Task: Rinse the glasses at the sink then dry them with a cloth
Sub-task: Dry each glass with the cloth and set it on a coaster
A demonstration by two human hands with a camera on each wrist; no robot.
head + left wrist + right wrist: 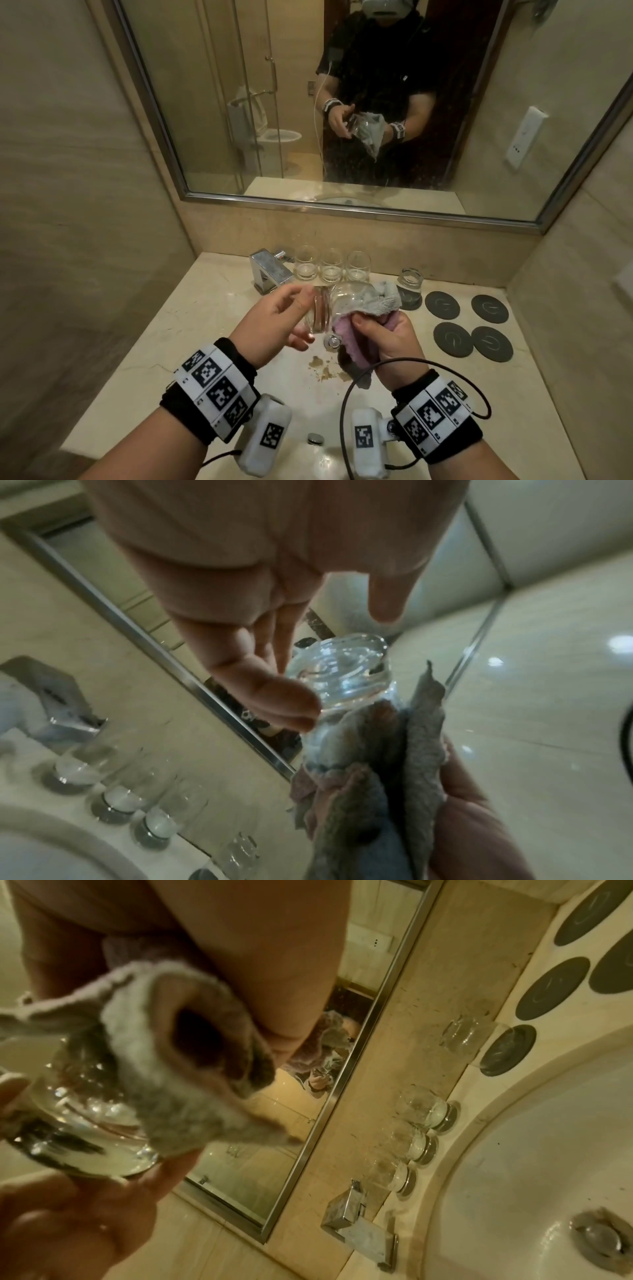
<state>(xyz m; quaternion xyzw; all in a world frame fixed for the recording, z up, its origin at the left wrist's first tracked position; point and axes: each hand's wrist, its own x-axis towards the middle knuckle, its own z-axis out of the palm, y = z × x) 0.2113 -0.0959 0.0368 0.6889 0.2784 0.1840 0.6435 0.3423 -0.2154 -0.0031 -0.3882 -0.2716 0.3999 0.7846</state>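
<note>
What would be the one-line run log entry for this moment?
step: drying | left hand: holds glass by its base | right hand: grips cloth, pushed into glass | counter: four more glasses upright

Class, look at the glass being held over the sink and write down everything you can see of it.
The glass is clear, stemless and rounded, with a thick heavy base. It lies roughly on its side above the basin, base toward the left hand, whose thumb and fingers grip that base. Its mouth faces the right hand, which grips a grey and pink cloth that is stuffed into the bowl and folded over the rim.
</note>
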